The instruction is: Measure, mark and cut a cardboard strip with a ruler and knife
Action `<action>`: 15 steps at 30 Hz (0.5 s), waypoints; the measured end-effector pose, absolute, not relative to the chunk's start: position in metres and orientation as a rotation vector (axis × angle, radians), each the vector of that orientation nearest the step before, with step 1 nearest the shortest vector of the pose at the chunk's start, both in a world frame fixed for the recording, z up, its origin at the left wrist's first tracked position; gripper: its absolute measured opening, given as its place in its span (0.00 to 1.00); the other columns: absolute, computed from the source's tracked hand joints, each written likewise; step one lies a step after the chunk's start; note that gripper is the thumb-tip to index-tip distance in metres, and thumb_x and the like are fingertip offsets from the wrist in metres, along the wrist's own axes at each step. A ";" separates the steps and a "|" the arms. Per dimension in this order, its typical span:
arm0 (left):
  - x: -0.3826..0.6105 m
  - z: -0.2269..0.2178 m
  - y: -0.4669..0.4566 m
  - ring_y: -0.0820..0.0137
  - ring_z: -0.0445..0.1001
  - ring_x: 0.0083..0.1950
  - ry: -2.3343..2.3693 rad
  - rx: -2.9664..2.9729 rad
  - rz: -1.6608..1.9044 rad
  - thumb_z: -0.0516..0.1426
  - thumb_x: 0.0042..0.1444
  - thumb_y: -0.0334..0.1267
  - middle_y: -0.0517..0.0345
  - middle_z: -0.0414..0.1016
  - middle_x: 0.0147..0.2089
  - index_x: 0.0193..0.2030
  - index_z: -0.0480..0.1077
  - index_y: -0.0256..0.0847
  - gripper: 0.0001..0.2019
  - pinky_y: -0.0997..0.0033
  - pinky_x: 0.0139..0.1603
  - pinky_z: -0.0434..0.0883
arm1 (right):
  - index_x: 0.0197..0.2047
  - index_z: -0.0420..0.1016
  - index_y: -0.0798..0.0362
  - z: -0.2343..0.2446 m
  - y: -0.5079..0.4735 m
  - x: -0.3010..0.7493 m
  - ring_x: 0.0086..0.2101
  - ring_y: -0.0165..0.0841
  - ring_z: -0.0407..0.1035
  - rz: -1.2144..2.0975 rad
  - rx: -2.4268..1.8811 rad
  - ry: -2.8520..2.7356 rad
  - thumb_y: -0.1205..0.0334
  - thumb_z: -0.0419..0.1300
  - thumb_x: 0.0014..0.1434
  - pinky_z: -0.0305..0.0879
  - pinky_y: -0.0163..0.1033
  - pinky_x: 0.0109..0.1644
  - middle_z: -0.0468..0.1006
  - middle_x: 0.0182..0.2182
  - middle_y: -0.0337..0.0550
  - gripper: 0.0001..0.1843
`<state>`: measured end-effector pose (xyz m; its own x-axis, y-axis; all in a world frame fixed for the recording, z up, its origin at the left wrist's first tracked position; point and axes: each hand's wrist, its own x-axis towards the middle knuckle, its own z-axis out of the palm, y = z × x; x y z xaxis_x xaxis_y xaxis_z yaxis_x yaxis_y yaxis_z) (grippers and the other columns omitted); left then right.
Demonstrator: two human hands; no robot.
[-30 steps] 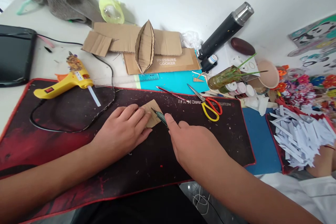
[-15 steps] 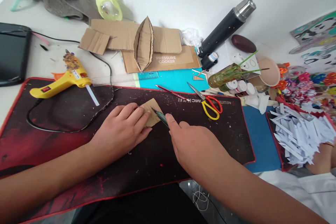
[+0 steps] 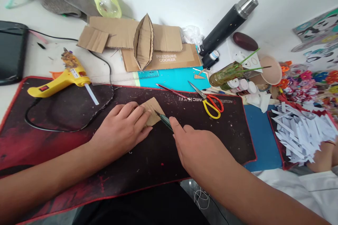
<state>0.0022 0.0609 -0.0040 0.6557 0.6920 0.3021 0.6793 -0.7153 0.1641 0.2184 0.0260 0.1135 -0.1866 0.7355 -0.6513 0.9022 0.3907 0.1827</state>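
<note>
A small piece of cardboard (image 3: 153, 107) lies on the dark desk mat. Across its left part my left hand (image 3: 126, 121) is closed, fingers bent and pressed together, holding it down against the mat. My right hand (image 3: 191, 140) is wrapped round a dark green utility knife (image 3: 166, 121). The knife's tip points left and meets the cardboard near its middle, close to my left fingertips. Most of the handle is hidden inside my right hand.
A yellow glue gun (image 3: 59, 80) with its cord lies left. Scissors (image 3: 210, 104) and a pencil (image 3: 169, 90) lie beyond my hands. Behind are a cardboard boat shape (image 3: 144, 42), a thermos (image 3: 228, 23) and a plant bottle (image 3: 224, 74). Paper strips (image 3: 301, 130) sit right, beside another person.
The knife tip has drawn back slightly toward the right and down over the cardboard, together with my right hand. My left hand stays in place. The whole view has shifted a little.
</note>
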 end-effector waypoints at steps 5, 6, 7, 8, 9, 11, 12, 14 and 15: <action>0.002 -0.002 0.061 0.44 0.79 0.56 1.149 2.985 0.511 0.55 0.77 0.43 0.39 0.84 0.52 0.58 0.80 0.33 0.18 0.45 0.47 0.77 | 0.85 0.58 0.50 0.110 0.019 0.224 0.26 0.38 0.80 -0.303 1.417 1.978 0.65 0.54 0.77 0.60 0.38 0.24 0.85 0.38 0.51 0.36; 0.002 -0.002 0.062 0.44 0.79 0.56 1.149 2.998 0.508 0.55 0.77 0.43 0.40 0.84 0.52 0.58 0.80 0.34 0.18 0.46 0.47 0.77 | 0.85 0.58 0.50 0.110 0.018 0.225 0.26 0.38 0.80 -0.303 1.419 1.984 0.65 0.54 0.78 0.60 0.38 0.24 0.85 0.38 0.51 0.36; 0.002 -0.002 0.062 0.45 0.79 0.56 1.150 3.000 0.508 0.55 0.77 0.43 0.40 0.84 0.51 0.58 0.80 0.34 0.18 0.46 0.47 0.77 | 0.85 0.58 0.50 0.110 0.017 0.226 0.27 0.38 0.80 -0.305 1.422 1.988 0.65 0.53 0.78 0.60 0.38 0.24 0.85 0.38 0.51 0.35; 0.002 -0.002 0.062 0.45 0.78 0.56 1.151 2.993 0.511 0.55 0.77 0.43 0.40 0.84 0.51 0.58 0.81 0.36 0.17 0.46 0.48 0.77 | 0.85 0.58 0.50 0.110 0.017 0.226 0.27 0.38 0.80 -0.310 1.426 1.989 0.64 0.53 0.78 0.61 0.39 0.25 0.85 0.38 0.51 0.35; 0.002 -0.003 0.062 0.45 0.78 0.56 1.151 2.983 0.517 0.55 0.77 0.43 0.40 0.84 0.51 0.58 0.81 0.37 0.17 0.46 0.48 0.76 | 0.85 0.58 0.51 0.111 0.017 0.227 0.27 0.39 0.80 -0.319 1.429 1.988 0.64 0.53 0.79 0.62 0.39 0.25 0.85 0.38 0.51 0.35; 0.002 -0.003 0.062 0.45 0.78 0.57 1.155 2.965 0.526 0.55 0.76 0.43 0.40 0.83 0.52 0.58 0.81 0.37 0.16 0.46 0.49 0.76 | 0.85 0.57 0.51 0.112 0.019 0.228 0.29 0.39 0.82 -0.356 1.441 1.979 0.63 0.53 0.79 0.65 0.39 0.27 0.86 0.40 0.51 0.35; 0.002 -0.003 0.061 0.45 0.78 0.57 1.158 2.963 0.527 0.55 0.76 0.43 0.40 0.83 0.52 0.58 0.81 0.37 0.17 0.46 0.49 0.75 | 0.85 0.57 0.51 0.113 0.020 0.228 0.30 0.40 0.83 -0.383 1.451 1.972 0.63 0.53 0.80 0.67 0.39 0.28 0.87 0.41 0.52 0.34; 0.003 -0.003 0.061 0.45 0.77 0.57 1.165 2.973 0.525 0.55 0.77 0.43 0.40 0.83 0.52 0.58 0.81 0.36 0.17 0.46 0.50 0.75 | 0.85 0.58 0.50 0.116 0.022 0.231 0.34 0.42 0.85 -0.443 1.480 1.959 0.61 0.52 0.81 0.71 0.39 0.32 0.89 0.46 0.54 0.33; 0.003 -0.003 0.061 0.45 0.77 0.57 1.166 2.977 0.524 0.54 0.77 0.43 0.40 0.83 0.52 0.58 0.81 0.36 0.17 0.47 0.50 0.75 | 0.84 0.59 0.50 0.117 0.023 0.232 0.36 0.42 0.86 -0.465 1.499 1.960 0.61 0.51 0.81 0.73 0.39 0.34 0.89 0.48 0.55 0.32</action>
